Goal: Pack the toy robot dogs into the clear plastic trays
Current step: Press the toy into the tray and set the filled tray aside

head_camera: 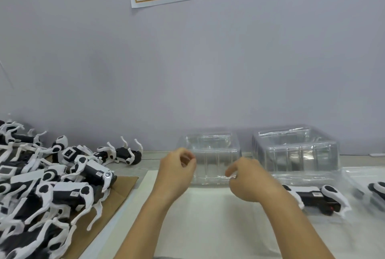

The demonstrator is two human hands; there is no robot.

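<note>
A clear plastic tray (212, 154) stands on the white mat (208, 227) in the middle of the table. My left hand (177, 171) pinches the tray's left rim with curled fingers. My right hand (248, 181) curls its fingers round the tray's front rim near the right corner. No dog lies in this tray. A pile of black and white toy robot dogs (62, 185) covers a cardboard sheet (123, 188) at the left.
A stack of clear trays (295, 150) stands at the back right by the wall. In front of it a packed dog (312, 198) lies in a flat clear tray, and another dog (375, 190) shows at the right edge. One dog (123, 154) lies apart behind the pile.
</note>
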